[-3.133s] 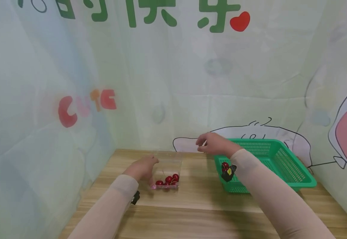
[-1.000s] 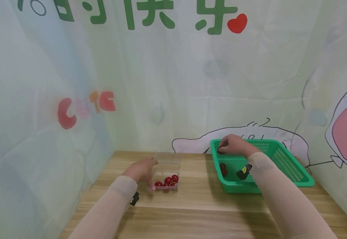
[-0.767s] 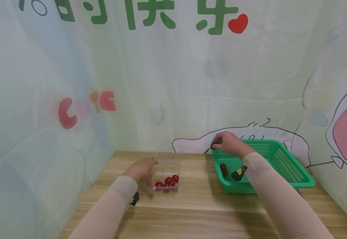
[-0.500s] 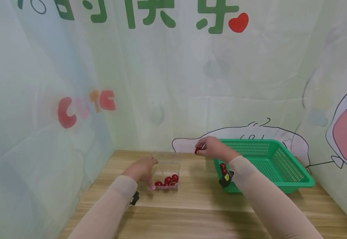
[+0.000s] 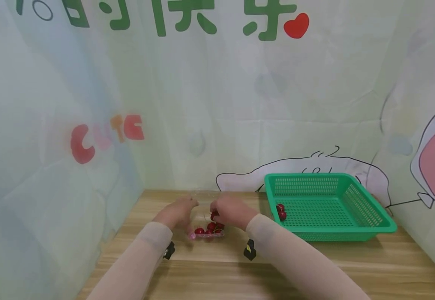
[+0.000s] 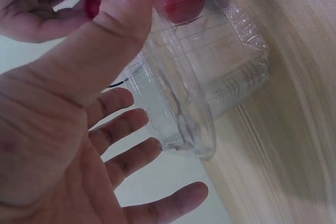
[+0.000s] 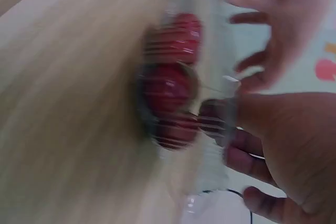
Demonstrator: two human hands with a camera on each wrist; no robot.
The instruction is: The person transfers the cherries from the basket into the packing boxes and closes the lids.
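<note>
A clear plastic box with several red cherries in it stands on the table. My left hand is at the box's left side. Its fingers are spread and loosely straight, with the thumb by the rim in the left wrist view; whether they press on it I cannot tell. Over the box's right side, my right hand pinches a cherry between thumb and fingers, just above the others. In the right wrist view the held cherry looks dark and blurred.
A green plastic basket with slotted walls stands to the right, with two cherries by its left wall. The wooden table ends at a printed cloth backdrop behind and at the left.
My right hand, empty at first between box and basket, took a cherry from the basket. It has carried the cherry left to the box. My left hand stays by the box.
</note>
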